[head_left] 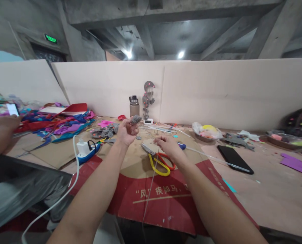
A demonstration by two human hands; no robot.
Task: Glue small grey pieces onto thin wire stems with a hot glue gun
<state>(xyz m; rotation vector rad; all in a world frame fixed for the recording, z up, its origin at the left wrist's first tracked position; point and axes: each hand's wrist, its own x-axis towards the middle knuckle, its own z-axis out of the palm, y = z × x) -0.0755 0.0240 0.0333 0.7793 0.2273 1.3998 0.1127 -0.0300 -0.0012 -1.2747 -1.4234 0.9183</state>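
My left hand [127, 131] is raised over the cardboard, its fingers closed on a small dark grey felt piece [136, 119]. Pinched in my right hand [166, 143] is a thin light cord [151, 185], which hangs down past the table's front edge. Scissors [159, 164] with one yellow and one red handle lie on the cardboard just below my right hand. A pile of grey felt pieces with pink dots [105, 131] sits left of my left hand. A grey hanging ornament [148, 98] is against the white board behind.
A power strip [89, 154] with a white cable is at left, near colourful felt scraps [69, 127]. Another person's hand [5, 122] holds a phone. A bottle [134, 107] stands behind; a black phone [234, 159] and a bowl [206, 134] are at right.
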